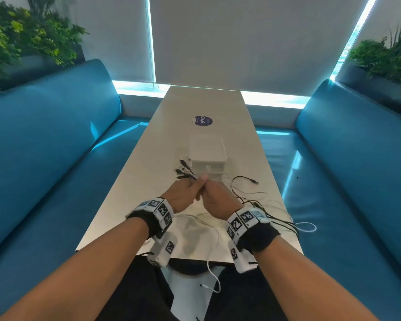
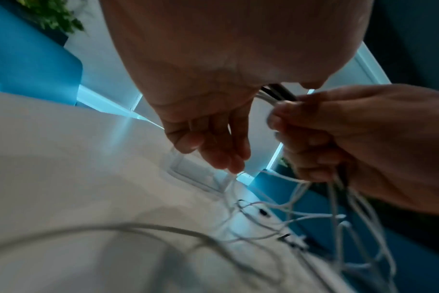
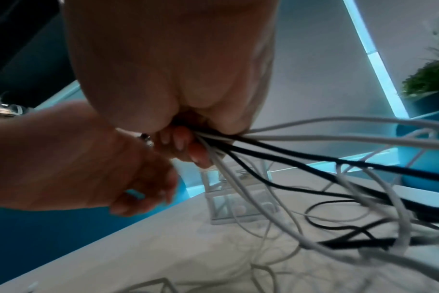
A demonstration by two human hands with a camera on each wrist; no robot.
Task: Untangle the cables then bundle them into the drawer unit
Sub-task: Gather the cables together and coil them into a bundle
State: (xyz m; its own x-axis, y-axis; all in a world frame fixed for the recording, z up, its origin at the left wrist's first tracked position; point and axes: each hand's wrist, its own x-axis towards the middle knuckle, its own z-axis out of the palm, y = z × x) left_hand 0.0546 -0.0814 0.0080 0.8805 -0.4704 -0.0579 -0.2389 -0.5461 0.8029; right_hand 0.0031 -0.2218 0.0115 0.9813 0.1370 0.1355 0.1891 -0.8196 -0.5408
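Cables (image 1: 252, 202) lie loose on the near surface (image 1: 125, 205) and hang over its edge. Both hands meet above them: the right hand (image 1: 218, 195) curls its fingers (image 3: 188, 146) tight around a bunch of white and black cables, and the left hand (image 1: 181, 193) pinches the same bunch near the plugs (image 1: 183, 173). The long strands trail away to the right. The drawer unit (image 1: 207, 156) sits just behind the hands. Blur hides how tangled they are.

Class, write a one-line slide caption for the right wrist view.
Right hand grips a fan of black and white cables above the table, left hand alongside.
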